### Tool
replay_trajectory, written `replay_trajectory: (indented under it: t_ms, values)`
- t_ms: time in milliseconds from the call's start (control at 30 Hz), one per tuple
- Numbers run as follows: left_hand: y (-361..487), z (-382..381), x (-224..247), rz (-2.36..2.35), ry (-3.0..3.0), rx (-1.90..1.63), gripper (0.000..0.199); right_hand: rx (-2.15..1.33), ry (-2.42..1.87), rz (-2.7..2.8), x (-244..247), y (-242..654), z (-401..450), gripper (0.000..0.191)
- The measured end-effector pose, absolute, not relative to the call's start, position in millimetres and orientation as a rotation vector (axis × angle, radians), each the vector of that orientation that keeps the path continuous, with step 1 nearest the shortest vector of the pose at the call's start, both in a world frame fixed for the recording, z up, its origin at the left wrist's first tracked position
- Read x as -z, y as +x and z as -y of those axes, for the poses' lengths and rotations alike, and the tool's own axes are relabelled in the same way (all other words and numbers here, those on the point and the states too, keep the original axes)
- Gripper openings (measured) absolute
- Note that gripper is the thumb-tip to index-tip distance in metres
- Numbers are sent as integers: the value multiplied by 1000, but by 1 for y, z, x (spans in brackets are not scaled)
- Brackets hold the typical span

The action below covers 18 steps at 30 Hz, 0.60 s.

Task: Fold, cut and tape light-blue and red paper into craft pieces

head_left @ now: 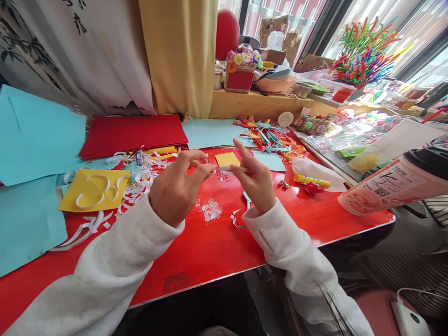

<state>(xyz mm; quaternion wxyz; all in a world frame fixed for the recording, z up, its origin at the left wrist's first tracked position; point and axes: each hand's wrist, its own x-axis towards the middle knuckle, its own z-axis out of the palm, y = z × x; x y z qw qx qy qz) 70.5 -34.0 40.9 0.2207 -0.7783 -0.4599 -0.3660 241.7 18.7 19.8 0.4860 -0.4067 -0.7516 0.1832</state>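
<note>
In the head view both of my hands are raised over the red table, facing each other. My left hand (180,186) is closed in a pinch, thumb and forefinger at the left end of a thin white paper strip (227,168). The strip's other end is pinched by my right hand (255,178), whose forefinger points up. The fingertips partly hide the strip. Just beyond it lies a yellow square of paper (227,159). Below the hands sits a small pile of white paper scraps (211,211), and a curled light-blue strip (239,223) lies near my right wrist.
Light-blue sheets (31,219), a yellow sheet (80,189) with white curls and a red stack (135,133) fill the left. Knotted paper strips (271,137) lie behind. At right are a yellow glue tube (311,181) and a tall drink cup (392,182) near the edge.
</note>
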Motion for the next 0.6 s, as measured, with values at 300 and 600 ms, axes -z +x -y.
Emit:
replay_trajectory:
  t_ms: [300, 600]
  values:
    - [65, 31, -43, 1350, -2298, 1096, 18, -235, -965, 2338, -3, 224, -15, 49]
    - [60, 23, -34, 1441, -2335, 1080, 18, -206, -1062, 2282, -16, 244, -15, 36]
